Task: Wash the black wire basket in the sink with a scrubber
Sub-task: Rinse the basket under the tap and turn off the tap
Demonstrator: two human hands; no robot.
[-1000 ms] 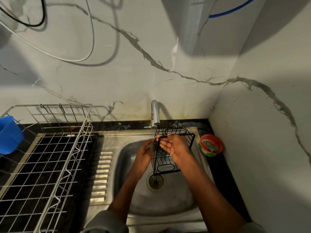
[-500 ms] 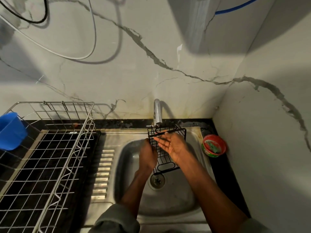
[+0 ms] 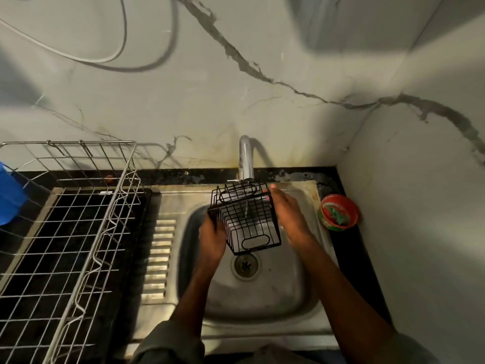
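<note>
Marble-veined wall behind; black tabletop (image 3: 349, 258) with inset steel sink (image 3: 262, 298), drain (image 3: 246, 264) at centre of bowl.

Basket (image 3: 245, 219): black wire, box-shaped, open grid sides, an oval wire loop on each end panel. Held tilted above the bowl, between the two hands, directly under the tap (image 3: 246, 158); a thin stream of water falls through its grid.

Left hand (image 3: 213, 237): fingers curled on the basket's left edge, gripping it.

Right hand (image 3: 287, 214): fingers straight and together, laid flat against the basket's right side.

Red tub (image 3: 339, 212): on the tabletop, right of the right hand, green contents inside.

Wire rack (image 3: 68, 245): silver, well left of the left hand. Blue container (image 3: 9, 198) at its far left edge.
</note>
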